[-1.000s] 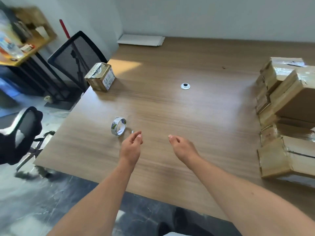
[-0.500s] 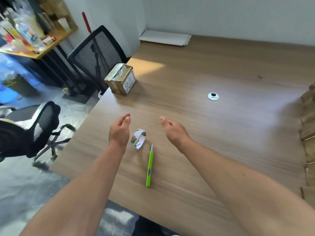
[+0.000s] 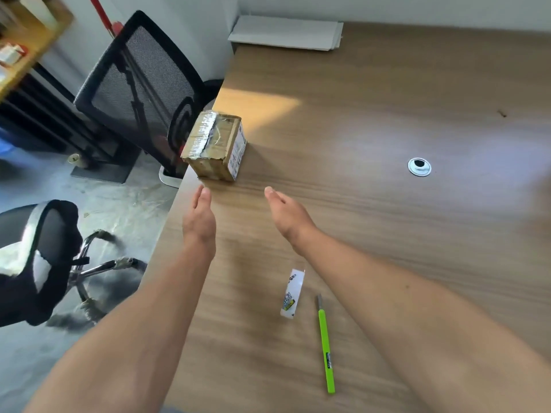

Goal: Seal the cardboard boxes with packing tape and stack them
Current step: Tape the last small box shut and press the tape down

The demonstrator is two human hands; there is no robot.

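Both hands, left hand (image 3: 199,220) and right hand (image 3: 285,213), were empty and apart, short of the taped cardboard box (image 3: 215,146) (contents hidden); label print apparently illegible.

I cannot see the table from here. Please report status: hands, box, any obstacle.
Left hand and right hand open, empty, short of the taped box at table edge. Tape roll and green cutter lying between the forearms. Path clear.

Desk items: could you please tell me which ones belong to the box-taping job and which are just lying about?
For the job: cardboard box, tape roll, green knife.

Lying about: white sheets, cable hole cover, mesh chair.
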